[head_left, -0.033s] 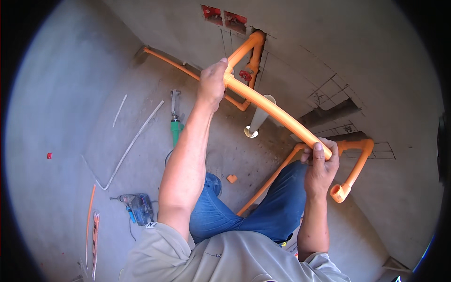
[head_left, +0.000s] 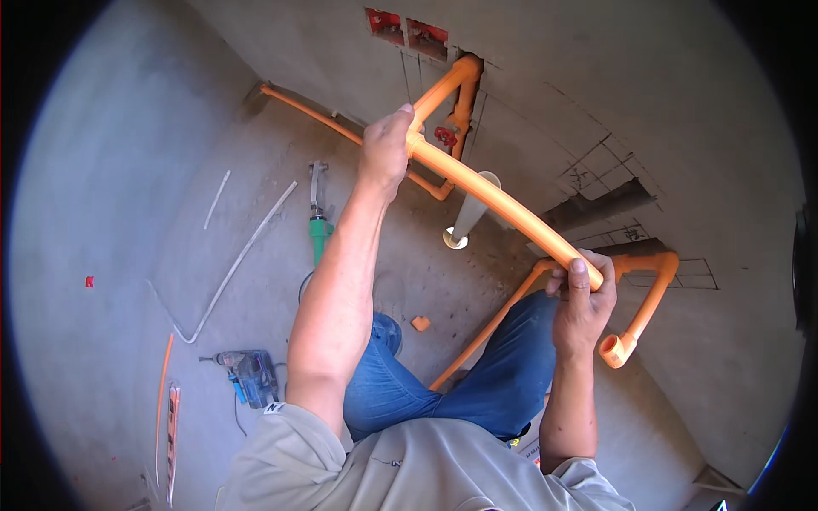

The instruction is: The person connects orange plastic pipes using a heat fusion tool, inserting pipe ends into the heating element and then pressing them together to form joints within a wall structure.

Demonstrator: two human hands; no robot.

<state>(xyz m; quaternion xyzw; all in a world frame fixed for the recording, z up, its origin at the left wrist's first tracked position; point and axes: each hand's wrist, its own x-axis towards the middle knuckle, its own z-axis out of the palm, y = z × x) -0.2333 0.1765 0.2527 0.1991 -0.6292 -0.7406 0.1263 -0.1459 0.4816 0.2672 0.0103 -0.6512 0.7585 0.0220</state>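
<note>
A long orange plastic pipe (head_left: 503, 206) slants across in front of me, held at both ends. My left hand (head_left: 388, 153) is closed round its upper left end, by a fitting that my fingers partly cover. From that fitting another orange pipe (head_left: 437, 91) runs up to an elbow at the wall; I cannot tell how the joint sits under my hand. At the lower right end, my right hand (head_left: 586, 298) grips the pipe with the thumb on top. Just beyond that hand, an orange pipe with an open-ended elbow (head_left: 615, 349) sticks out from the wall.
A red valve handle (head_left: 446, 136) sits on the wall pipework. A pale pipe (head_left: 474, 209) stands up from the floor. On the floor lie a green welding tool (head_left: 320, 234), a power drill (head_left: 251, 375), a bent grey tube (head_left: 234, 264) and an orange scrap (head_left: 421, 324). A slot (head_left: 605, 204) is cut in the wall.
</note>
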